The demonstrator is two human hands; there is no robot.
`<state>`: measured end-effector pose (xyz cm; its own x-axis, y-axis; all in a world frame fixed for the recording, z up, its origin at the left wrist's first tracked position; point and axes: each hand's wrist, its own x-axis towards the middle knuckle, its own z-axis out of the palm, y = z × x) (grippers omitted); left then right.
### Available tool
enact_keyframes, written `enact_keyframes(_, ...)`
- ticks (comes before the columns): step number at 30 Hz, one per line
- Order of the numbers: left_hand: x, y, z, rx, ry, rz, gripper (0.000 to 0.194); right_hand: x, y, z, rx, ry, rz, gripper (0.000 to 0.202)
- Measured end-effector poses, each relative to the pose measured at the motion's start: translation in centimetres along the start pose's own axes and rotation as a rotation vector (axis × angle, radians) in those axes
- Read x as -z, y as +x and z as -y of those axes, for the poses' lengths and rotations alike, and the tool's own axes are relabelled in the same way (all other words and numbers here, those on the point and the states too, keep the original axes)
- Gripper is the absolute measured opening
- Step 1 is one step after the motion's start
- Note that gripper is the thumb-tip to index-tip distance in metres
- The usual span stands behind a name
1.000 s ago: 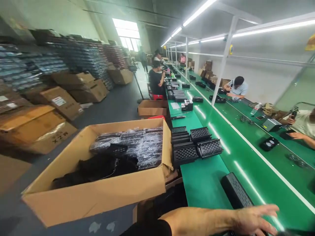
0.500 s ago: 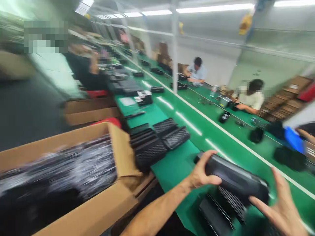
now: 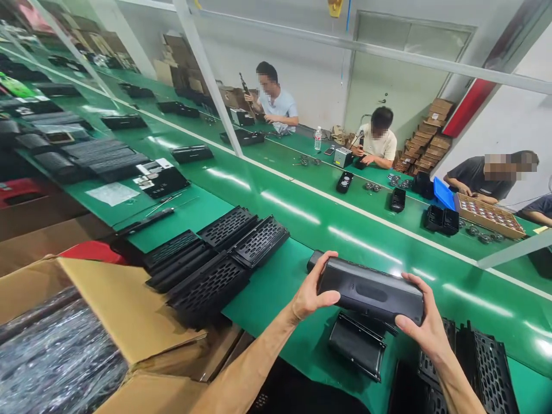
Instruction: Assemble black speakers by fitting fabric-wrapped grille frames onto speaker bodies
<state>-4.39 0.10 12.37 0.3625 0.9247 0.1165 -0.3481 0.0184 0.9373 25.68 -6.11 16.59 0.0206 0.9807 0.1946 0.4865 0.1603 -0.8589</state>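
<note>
A black speaker housing (image 3: 371,289), long with rounded edges and an oval recess in its face, is held up between both hands over the green work surface. My left hand (image 3: 317,287) grips its left end, thumb on the front and fingers over the top. At the right end my right hand (image 3: 420,313) holds it the same way. Below it lies a black panel (image 3: 357,347) with a smooth, curved face. Stacked black perforated grilles (image 3: 495,368) stand by my right forearm, and more grilles (image 3: 211,287) lie to the left of my left hand.
An opened cardboard box (image 3: 116,310) with plastic-wrapped dark parts stands at lower left. The green conveyor belt (image 3: 297,230) runs beyond, carrying black housings. Across it several people sit working, near a blue tray (image 3: 444,192) and a carton of round parts (image 3: 489,215). A white post (image 3: 211,80) rises there.
The view has swung to the right. My right hand, with fingers apart by the housing's end before, has closed on it. My left hand keeps its grip.
</note>
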Motion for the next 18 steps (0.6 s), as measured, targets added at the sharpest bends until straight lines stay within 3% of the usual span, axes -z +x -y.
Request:
enact_keyframes(6,-0.9,0.5,1.0,0.003,0.049,-0.051,0.092,0.3,-0.2,-0.2,-0.082,0.012,-0.007,0.083)
enact_keyframes(9,-0.7,0.5,0.9,0.062,0.013,0.006,0.1,0.8,-0.3,-0.9,-0.128,0.041,0.033,0.091)
enact_keyframes(12,-0.8,0.3,0.6,0.083,-0.033,0.073,0.103,1.1,-0.6,-1.4,-0.127,0.052,0.017,0.097)
enact_keyframes(18,-2.3,-0.3,0.1,0.027,0.026,0.034,0.094,1.4,-1.5,-1.2,-0.083,0.076,0.0,0.104)
